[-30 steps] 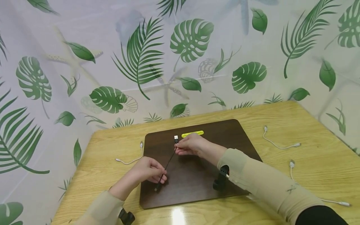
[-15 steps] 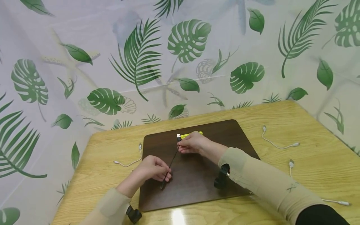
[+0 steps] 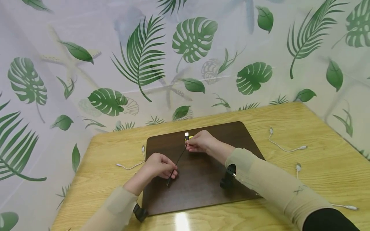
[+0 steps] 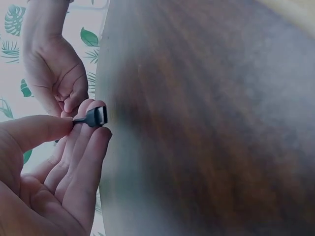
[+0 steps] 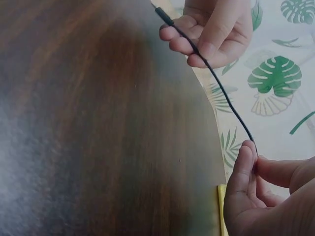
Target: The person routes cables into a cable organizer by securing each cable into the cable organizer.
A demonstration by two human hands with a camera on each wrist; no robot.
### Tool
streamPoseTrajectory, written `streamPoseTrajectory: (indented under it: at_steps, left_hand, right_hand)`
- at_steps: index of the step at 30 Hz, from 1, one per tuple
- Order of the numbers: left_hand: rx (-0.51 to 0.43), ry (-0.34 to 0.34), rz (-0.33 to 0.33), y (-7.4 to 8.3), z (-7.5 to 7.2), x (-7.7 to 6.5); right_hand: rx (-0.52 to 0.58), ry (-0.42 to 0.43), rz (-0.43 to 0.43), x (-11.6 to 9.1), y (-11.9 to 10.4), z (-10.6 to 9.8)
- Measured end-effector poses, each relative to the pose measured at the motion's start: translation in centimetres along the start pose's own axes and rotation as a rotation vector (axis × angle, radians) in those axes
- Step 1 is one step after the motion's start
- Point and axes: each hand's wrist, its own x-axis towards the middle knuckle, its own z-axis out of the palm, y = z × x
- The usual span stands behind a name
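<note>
A short black USB cable [image 5: 224,93] is stretched between both hands above a dark brown board [image 3: 199,179]. My left hand [image 3: 162,166] pinches it near its small-plug end; that black plug [image 4: 96,117] lies across the fingers in the left wrist view. My right hand [image 3: 200,141] pinches the other end between thumb and fingers, just below the USB-A plug [image 3: 186,136], whose metal tip points away from me. Behind the right hand, a yellow strip [image 3: 189,138] on the board is mostly hidden; its edge shows at the bottom of the right wrist view.
The board lies on a light wooden table [image 3: 110,150]. One white cable [image 3: 134,165] lies left of the board. Two more are on the right, a farther white cable [image 3: 284,147] and a nearer white cable [image 3: 342,206] partly hidden by the right sleeve. A leaf-patterned cloth [image 3: 162,64] hangs behind.
Both hands have moved slightly right and away from me, carrying the black USB cable. The right hand now covers most of the yellow strip, which showed more fully before.
</note>
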Motion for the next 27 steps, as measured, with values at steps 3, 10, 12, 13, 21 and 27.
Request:
streamPoseTrajectory:
  at_steps: [3,10,12,13,21,27]
  left_hand:
    - [0.009,0.014,-0.007,0.2,0.0,0.4]
    - [-0.009,0.018,-0.004,0.5,0.5,1.2]
    - [-0.012,0.024,-0.006,0.5,0.6,1.4]
    - [-0.012,0.029,-0.009,0.6,0.7,1.6]
    - [-0.008,0.055,-0.027,0.7,1.0,2.6]
    - [-0.011,0.073,-0.022,0.7,1.1,2.9]
  right_hand:
    - [0.008,0.018,-0.002,0.3,-0.1,-0.2]
    - [0.024,0.055,-0.002,1.0,0.1,-0.7]
    - [0.023,0.069,-0.001,1.2,0.1,-0.8]
    - [0.022,0.076,-0.002,1.3,0.1,-0.8]
    - [0.023,0.112,-0.006,1.9,0.0,-1.1]
    - [-0.036,0.133,-0.037,2.6,0.0,-1.1]
